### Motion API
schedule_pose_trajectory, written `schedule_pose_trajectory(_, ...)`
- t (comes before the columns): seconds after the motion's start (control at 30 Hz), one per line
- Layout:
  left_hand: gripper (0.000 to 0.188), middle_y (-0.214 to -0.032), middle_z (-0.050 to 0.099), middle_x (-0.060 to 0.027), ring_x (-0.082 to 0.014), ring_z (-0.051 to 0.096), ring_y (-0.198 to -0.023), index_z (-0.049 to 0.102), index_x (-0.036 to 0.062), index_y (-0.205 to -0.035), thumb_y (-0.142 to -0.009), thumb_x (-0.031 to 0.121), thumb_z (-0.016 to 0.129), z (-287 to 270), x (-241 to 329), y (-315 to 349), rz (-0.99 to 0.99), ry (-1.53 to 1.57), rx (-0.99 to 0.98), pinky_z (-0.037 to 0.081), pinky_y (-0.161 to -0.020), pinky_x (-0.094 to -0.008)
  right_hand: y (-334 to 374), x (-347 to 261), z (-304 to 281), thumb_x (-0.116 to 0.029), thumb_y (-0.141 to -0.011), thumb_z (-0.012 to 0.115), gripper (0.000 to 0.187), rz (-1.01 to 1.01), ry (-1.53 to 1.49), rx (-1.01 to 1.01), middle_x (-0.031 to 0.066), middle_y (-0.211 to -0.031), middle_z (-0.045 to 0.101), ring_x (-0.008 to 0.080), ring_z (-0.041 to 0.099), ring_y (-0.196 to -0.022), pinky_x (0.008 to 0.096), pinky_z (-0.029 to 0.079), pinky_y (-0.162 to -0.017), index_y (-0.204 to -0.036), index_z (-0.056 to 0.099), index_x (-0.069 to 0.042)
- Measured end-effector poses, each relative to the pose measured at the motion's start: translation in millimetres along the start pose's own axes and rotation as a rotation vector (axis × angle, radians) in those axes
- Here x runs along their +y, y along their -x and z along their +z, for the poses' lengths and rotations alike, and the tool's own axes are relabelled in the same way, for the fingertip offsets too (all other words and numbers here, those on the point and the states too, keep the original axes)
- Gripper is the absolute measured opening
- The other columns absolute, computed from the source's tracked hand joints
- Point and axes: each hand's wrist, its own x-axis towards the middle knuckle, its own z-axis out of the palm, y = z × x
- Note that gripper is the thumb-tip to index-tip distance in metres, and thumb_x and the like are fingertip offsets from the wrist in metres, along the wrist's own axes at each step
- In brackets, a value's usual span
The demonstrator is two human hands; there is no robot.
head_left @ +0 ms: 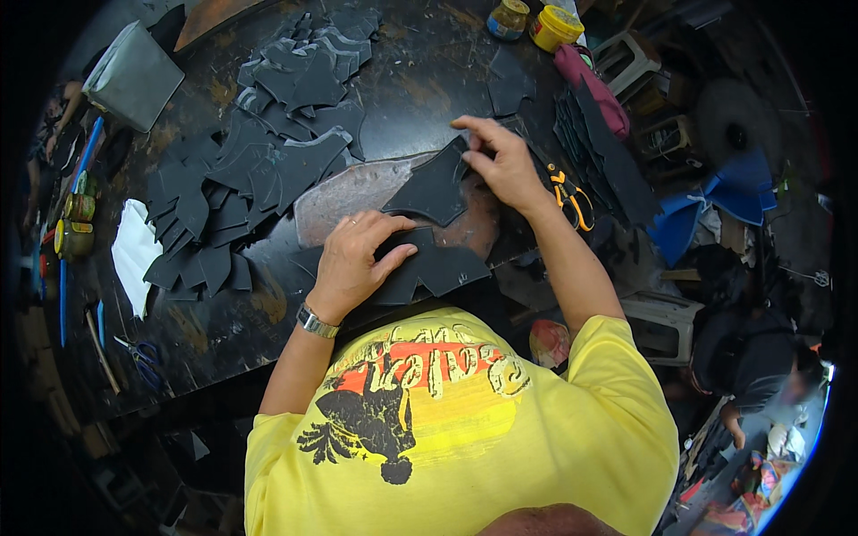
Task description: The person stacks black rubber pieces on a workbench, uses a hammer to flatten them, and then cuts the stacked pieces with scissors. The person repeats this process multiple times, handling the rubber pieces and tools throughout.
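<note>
A black cut sheet piece (pixel 429 189) with curved edges lies across a worn grey-brown slab (pixel 344 198) at the table's near edge. The fingers of my right hand (pixel 505 170) are closed at its upper right corner, the index finger reaching past the edge. My left hand (pixel 357 259), wearing a metal watch (pixel 317 322), is at the piece's lower left with thumb and index finger apart. Its index fingertip meets the lower edge. Under that thumb lies another black piece (pixel 438 268) with a notched edge, close to my body. The left hand's other fingers are partly hidden.
A big heap of black cut pieces (pixel 259 170) covers the left of the dark table (pixel 411 98). Orange-handled pliers (pixel 570 198) and stacked black sheets (pixel 603 152) lie right. Two jars (pixel 556 29) stand far right; scissors (pixel 143 362) and white cloth (pixel 132 255) lie left.
</note>
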Motion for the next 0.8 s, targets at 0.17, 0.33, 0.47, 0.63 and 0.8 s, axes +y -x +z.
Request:
schedule_pose_trajectory(0.17,0.024,-0.095,0.072,-0.0076,-0.0276,0.067,-0.089,0.075,0.0098,-0.110,-0.088,0.016,0.079,2,-3,0,-0.010,0.012,0.003,0.049,-0.082,-0.0378,-28,27,-32,0.010,-0.087,0.068,0.038,0.174,-0.611,0.354,-0.0009,-0.088,0.058,0.0099,0.065,-0.074,0.0241,0.057,-0.064,-0.121,0.071,-0.007)
schedule_pose_trajectory(0.33,0.023,-0.095,0.072,-0.0073,-0.0274,0.067,-0.088,0.075,0.0099,-0.111,-0.088,0.014,0.078,1,-3,0,-0.023,0.021,0.001,0.049,-0.082,-0.0376,-41,55,-64,0.007,-0.094,0.065,0.022,0.321,-0.606,0.643,0.0067,-0.096,0.067,0.0189,0.073,-0.079,0.0315,0.065,-0.070,-0.114,0.068,0.000)
schedule_pose_trajectory(0.47,0.023,-0.096,0.073,-0.0072,-0.0271,0.068,-0.089,0.075,0.0101,-0.111,-0.088,0.013,0.078,1,-3,-1,-0.014,0.027,0.009,0.050,-0.083,-0.0368,-31,70,-60,0.004,-0.096,0.066,0.018,0.369,-0.650,0.614,0.0093,-0.101,0.069,0.0212,0.074,-0.083,0.0343,0.065,-0.076,-0.114,0.067,0.002)
schedule_pose_trajectory(0.63,0.024,-0.097,0.072,-0.0070,-0.0272,0.067,-0.091,0.074,0.0114,-0.113,-0.090,0.015,0.076,2,-4,0,-0.004,0.028,0.017,0.049,-0.083,-0.0376,-27,75,-51,0.004,-0.097,0.065,0.017,0.389,-0.658,0.579,0.0096,-0.097,0.066,0.0211,0.074,-0.080,0.0338,0.066,-0.074,-0.114,0.066,0.005)
schedule_pose_trajectory(0.8,0.029,-0.095,0.071,-0.0072,-0.0279,0.067,-0.090,0.071,0.0140,-0.120,-0.092,0.012,0.074,2,-5,2,-0.037,0.082,0.036,0.050,-0.082,-0.0383,-29,75,-52,0.003,-0.098,0.062,0.019,0.423,-0.636,0.567,0.0099,-0.096,0.067,0.0217,0.074,-0.082,0.0345,0.066,-0.075,-0.118,0.064,0.003)
